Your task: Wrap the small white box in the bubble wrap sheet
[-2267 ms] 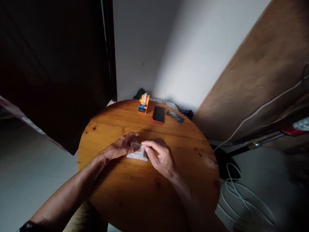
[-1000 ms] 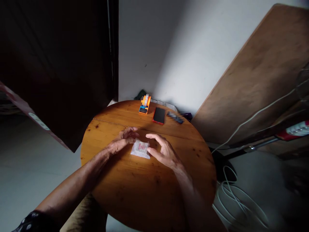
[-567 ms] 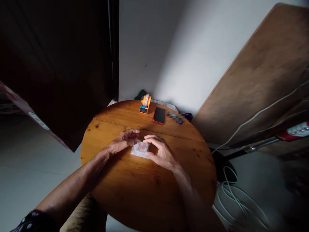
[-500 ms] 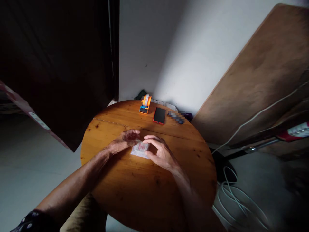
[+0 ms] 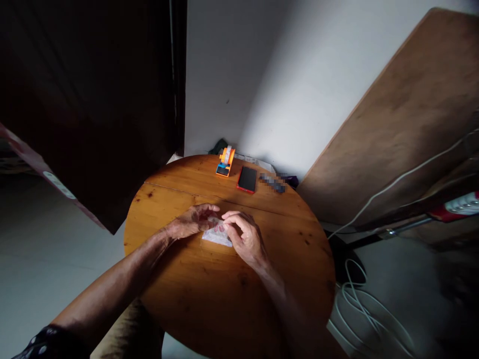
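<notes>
A small whitish plastic packet (image 5: pixel 217 238) with red marks lies on the wooden table between my hands. My left hand (image 5: pixel 192 220) is at its left upper side, fingers curved and held apart from the thumb. On the other side, my right hand (image 5: pixel 245 237) has its thumb and index fingertips brought together at the packet's upper right edge, pinching it. The packet's right part is partly hidden behind my right thumb.
Toward the back of the round table (image 5: pixel 179 289) stand an orange tape dispenser (image 5: pixel 226 160), a red-edged phone (image 5: pixel 247 179) and a blurred dark object (image 5: pixel 273 183). White cable (image 5: pixel 359 304) coils on the floor at right. A dark door panel (image 5: pixel 93 99) stands left.
My right thumb has moved up toward the index finger, closing to a pinch at the packet's edge. My left hand has shifted slightly; the packet stays on the table.
</notes>
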`<action>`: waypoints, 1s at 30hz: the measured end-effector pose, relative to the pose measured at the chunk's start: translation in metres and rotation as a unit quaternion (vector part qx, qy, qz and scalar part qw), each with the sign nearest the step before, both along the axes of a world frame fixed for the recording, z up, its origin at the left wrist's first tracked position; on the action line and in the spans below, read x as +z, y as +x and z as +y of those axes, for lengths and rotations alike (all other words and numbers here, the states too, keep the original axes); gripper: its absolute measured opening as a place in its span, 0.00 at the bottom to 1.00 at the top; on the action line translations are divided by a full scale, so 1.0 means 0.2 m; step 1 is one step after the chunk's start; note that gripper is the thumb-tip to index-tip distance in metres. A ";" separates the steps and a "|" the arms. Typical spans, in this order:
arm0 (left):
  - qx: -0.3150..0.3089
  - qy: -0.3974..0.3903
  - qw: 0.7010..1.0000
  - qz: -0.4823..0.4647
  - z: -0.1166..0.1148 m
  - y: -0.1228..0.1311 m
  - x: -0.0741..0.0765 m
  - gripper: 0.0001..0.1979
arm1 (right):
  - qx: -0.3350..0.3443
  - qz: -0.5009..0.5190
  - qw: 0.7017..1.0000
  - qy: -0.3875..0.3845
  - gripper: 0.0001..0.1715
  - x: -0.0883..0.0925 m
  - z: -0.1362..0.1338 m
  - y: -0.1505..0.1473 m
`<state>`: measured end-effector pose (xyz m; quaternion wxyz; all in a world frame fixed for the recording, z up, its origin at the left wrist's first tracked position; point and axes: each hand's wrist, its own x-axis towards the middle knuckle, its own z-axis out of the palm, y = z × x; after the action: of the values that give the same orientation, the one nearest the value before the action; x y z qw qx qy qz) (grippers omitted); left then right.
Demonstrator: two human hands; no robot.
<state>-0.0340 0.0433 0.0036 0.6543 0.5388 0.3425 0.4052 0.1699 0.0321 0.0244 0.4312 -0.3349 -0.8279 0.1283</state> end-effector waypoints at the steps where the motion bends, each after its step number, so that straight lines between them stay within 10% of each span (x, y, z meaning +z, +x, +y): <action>1: 0.001 -0.003 1.000 0.000 0.00 0.00 0.00 0.28 | 0.003 -0.001 1.000 0.000 0.09 0.00 0.00 0.00; 16: 0.002 -0.010 1.000 0.017 -0.01 -0.01 0.01 0.27 | 0.066 -0.112 0.990 0.050 0.05 0.07 -0.04 0.01; 30: 0.045 0.021 0.998 0.045 0.01 -0.04 0.01 0.21 | -0.017 0.087 0.994 -0.067 0.05 0.12 0.00 0.08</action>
<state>-0.0419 0.0455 0.0048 0.6081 0.5536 0.3872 0.4169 0.1855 0.0331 0.0488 0.4802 -0.3649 -0.7708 0.2051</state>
